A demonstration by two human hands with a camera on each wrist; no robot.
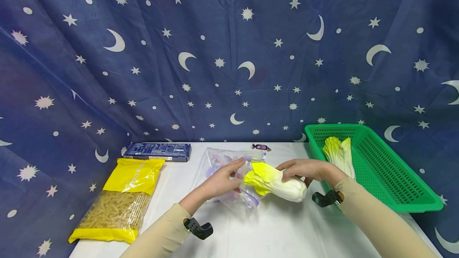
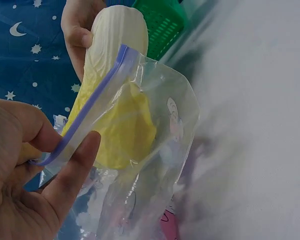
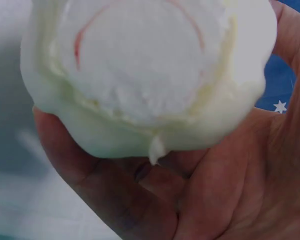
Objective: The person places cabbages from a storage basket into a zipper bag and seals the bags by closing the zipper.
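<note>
Right hand (image 1: 310, 170) is gripping a toy cabbage (image 1: 277, 184) round its white stem end, fingers curled over it, leafy yellow tip sitting in the mouth of a clear zip bag (image 1: 229, 178) at table centre. Left hand (image 1: 222, 180) is pinching the bag's purple zip strip (image 2: 85, 117) between thumb and fingers, holding the mouth open. White table (image 1: 287, 234) is carrying a green basket (image 1: 394, 178) at 3 o'clock with a second cabbage (image 1: 338, 154) lying inside, a yellow pasta bag (image 1: 120, 200) at 9 o'clock, a blue box (image 1: 157, 151) at 11, a wrapped candy (image 1: 261, 147) at 12. Blue star-and-moon cloth (image 1: 215, 59) is hanging behind as backdrop
</note>
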